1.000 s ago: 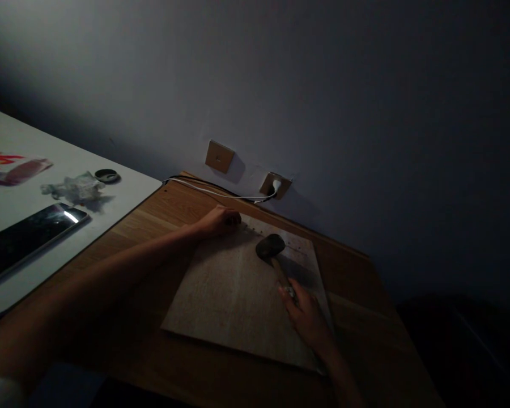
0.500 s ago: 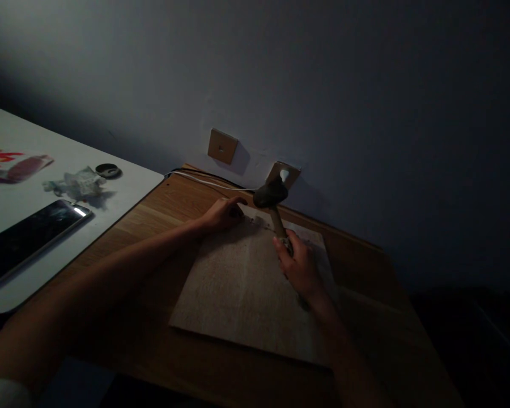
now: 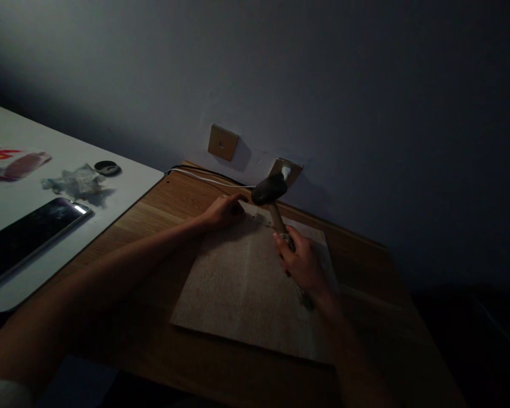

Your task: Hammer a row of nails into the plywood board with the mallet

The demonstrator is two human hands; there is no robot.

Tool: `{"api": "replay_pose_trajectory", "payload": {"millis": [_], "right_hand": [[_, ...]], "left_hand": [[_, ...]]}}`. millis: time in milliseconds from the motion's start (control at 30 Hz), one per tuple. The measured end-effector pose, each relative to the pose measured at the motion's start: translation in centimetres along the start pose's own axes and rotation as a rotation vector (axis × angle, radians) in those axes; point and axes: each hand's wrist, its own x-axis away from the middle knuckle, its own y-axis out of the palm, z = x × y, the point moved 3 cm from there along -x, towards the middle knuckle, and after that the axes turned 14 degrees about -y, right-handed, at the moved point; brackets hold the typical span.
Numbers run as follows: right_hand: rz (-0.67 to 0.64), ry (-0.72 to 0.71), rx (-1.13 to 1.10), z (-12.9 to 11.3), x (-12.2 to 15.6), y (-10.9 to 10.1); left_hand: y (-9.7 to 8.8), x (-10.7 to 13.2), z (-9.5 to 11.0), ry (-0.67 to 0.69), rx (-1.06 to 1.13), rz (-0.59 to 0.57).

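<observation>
My right hand (image 3: 302, 263) is closed round the wooden handle of a hammer (image 3: 270, 191), whose dark head is lifted above the far edge of a pale flat board (image 3: 242, 289). The board lies on a brown wooden table (image 3: 153, 212). My left hand (image 3: 224, 211) rests at the board's far left corner with its fingers pinched together on something too small and dark to make out. The hammer head hangs just right of that hand.
A white table (image 3: 68, 209) at the left carries a dark phone (image 3: 29, 232), crumpled wrapping (image 3: 74, 181), a small dark lid (image 3: 106, 168) and a red-printed packet (image 3: 8, 161). Two wall sockets (image 3: 223, 141) sit behind, with a white cable (image 3: 208, 180) plugged in.
The hammer rose from lying head-down on the board to raised above its far edge. My right hand moved up and toward the wall. My left hand stayed at the corner.
</observation>
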Motion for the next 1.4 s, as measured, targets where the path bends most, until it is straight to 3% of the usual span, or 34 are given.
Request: {"api": "replay_pose_trajectory", "payload": {"millis": [133, 233, 400, 633, 767, 867, 967, 1100, 1267, 1400], "right_hand": [[-0.089, 0.016, 0.02, 1.1, 0.0, 1.5], [-0.076, 0.105, -0.066, 1.9, 1.1, 1.6], [0.116, 0.244, -0.43, 1.7, 5.8, 0.3], [0.317, 0.513, -0.582, 1.5, 13.6, 0.1], [0.388, 0.507, -0.564, 2.8, 14.2, 0.9], [0.366, 0.382, -0.39, 3.5, 13.0, 1.1], [0.256, 0.235, -0.134, 3.2, 11.9, 1.2], [0.107, 0.146, 0.159, 2.7, 11.4, 1.5], [0.182, 0.018, 0.316, 3.2, 12.7, 1.0], [0.324, -0.058, 0.402, 4.8, 15.5, -1.0]], "left_hand": [[0.1, -0.2, -0.2, 0.004, -0.027, 0.021], [0.1, -0.2, -0.2, 0.003, -0.029, 0.007], [-0.2, 0.1, 0.3, -0.029, -0.037, -0.022], [-0.3, 0.2, 0.4, 0.007, -0.026, -0.069], [-0.4, 0.0, 0.3, 0.007, -0.049, -0.069], [-0.6, 0.4, 0.8, 0.011, -0.189, 0.009], [-0.9, 2.1, 1.5, -0.011, -0.44, 0.155], [-1.6, 6.6, 2.4, -0.061, -0.671, 0.188], [-2.1, 13.1, 3.1, -0.05, -0.717, 0.123], [-1.4, 16.1, 3.1, 0.026, -0.691, 0.062]]}}
